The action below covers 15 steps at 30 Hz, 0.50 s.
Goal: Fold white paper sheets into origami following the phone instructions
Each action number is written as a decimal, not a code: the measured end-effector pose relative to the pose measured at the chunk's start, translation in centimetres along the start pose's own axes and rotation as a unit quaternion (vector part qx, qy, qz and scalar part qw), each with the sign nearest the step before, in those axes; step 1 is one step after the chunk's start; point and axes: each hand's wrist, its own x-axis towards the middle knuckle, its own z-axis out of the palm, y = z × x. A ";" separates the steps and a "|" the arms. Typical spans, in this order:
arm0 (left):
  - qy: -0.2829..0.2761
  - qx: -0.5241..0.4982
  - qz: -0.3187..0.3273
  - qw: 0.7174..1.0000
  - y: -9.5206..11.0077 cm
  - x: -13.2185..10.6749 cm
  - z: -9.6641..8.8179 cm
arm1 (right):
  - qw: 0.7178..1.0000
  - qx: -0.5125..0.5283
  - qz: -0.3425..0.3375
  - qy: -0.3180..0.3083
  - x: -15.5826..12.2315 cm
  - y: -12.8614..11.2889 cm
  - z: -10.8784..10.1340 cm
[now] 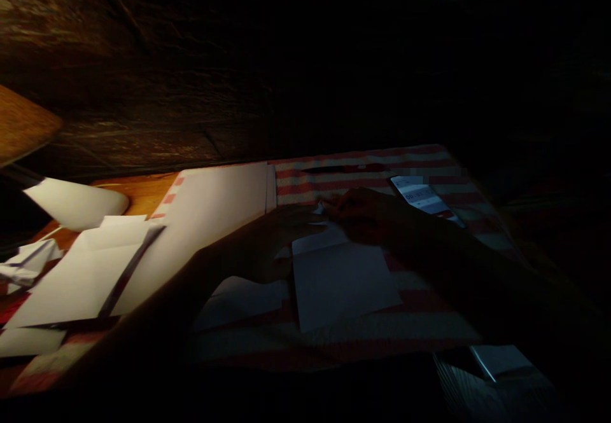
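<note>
The scene is very dark. My left hand (274, 238) lies with fingers stretched over the upper left edge of a white sheet of paper (344, 283) on a red-and-white striped cloth (363, 162). My right hand (367, 213) rests at the sheet's top edge, its fingertips pressed together on a small folded corner of the paper. Both hands meet near the fold.
A lit phone (424, 199) lies on the cloth at the right. Large white sheets (210, 213) and more paper (76, 270) lie to the left. A lamp shade (76, 201) glows at far left. Crumpled paper (23, 264) sits by the left edge.
</note>
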 end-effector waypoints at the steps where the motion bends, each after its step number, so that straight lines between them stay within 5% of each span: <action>1: -0.002 -0.001 -0.002 1.000 0.0 0.0 0.0 | 1.000 -0.001 0.001 0.000 0.0 0.0 0.0; 15: -0.007 -0.057 0.002 0.998 -0.5 -0.1 0.0 | 1.000 -0.009 0.005 0.017 0.0 0.2 0.6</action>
